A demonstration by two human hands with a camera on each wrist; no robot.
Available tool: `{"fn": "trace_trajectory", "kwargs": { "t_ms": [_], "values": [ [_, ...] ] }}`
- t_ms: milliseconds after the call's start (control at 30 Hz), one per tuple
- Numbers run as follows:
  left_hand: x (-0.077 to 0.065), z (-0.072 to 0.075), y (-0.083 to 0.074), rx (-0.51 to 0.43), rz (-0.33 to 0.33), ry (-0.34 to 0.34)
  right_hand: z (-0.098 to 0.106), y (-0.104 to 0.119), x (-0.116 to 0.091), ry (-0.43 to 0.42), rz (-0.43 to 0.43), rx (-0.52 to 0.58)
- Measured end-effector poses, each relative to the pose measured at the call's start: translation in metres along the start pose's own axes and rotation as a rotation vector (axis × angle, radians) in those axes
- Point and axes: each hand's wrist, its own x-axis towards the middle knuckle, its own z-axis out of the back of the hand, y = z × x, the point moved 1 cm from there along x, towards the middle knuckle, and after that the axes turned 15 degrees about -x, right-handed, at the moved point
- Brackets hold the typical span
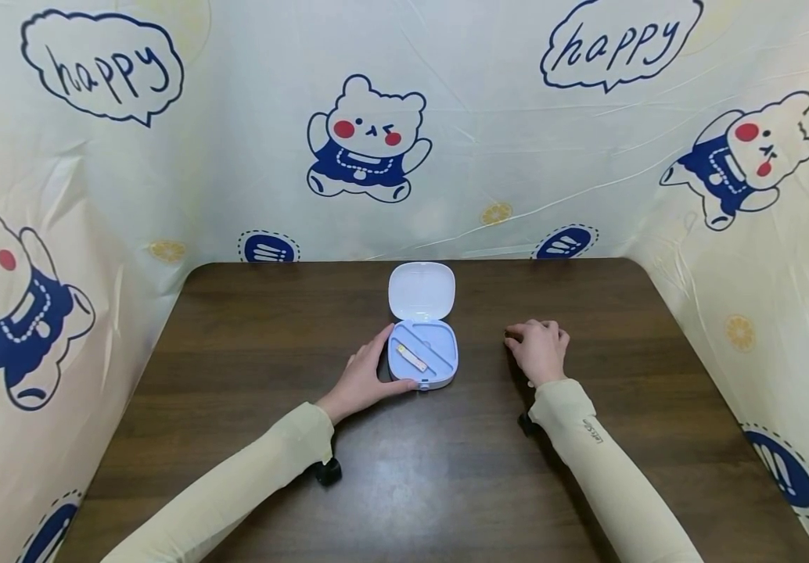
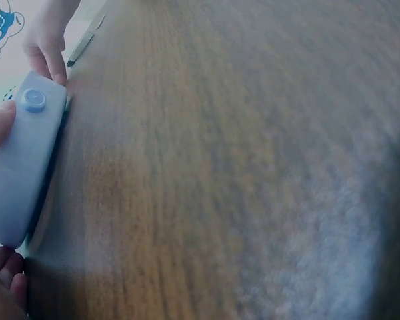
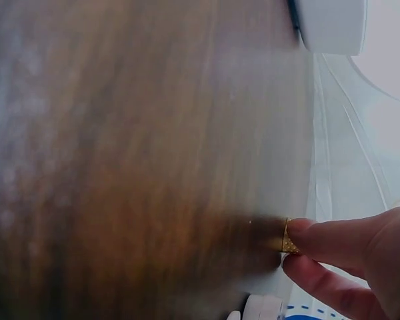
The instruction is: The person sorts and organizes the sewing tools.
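Brown wood-grain worktop [image 1: 404, 500]: an open, pale-blue rounded plastic case [image 1: 440, 342] lies near the back edge, midway between corners, containing a yellow-and-white strip [image 1: 411, 357]. Left hand [image 1: 362, 379], thumb and fingers parted, grips it; right hand [image 1: 541, 349], nearly closed, pinches a small gold-coloured piece [image 3: 291, 241].

Bear-print cloth [image 1: 482, 148] behind brown table [image 1: 390, 469]

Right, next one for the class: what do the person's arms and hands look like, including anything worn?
Both arms have long, pale cream sleeves. The left sleeve looks plain; the right sleeve has small dark lettering near its cuff. A small black device shows by each cuff. The left hand and right hand wear no gloves.
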Motion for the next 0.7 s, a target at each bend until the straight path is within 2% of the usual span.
{"fn": "trace_trajectory", "kwargs": {
  "t_ms": [233,500,700],
  "values": [
    [0.000,0.000,0.000,-0.001,-0.009,-0.006,0.001,0.001,-0.001,0.004,0.001,0.002],
    [0.000,0.000,0.000,-0.001,0.001,0.004,-0.002,0.002,-0.008,-0.032,0.046,-0.012],
    [-0.001,0.000,0.001,0.000,-0.001,0.002,0.003,0.008,-0.012,-0.018,0.073,-0.019]
  ]
}}
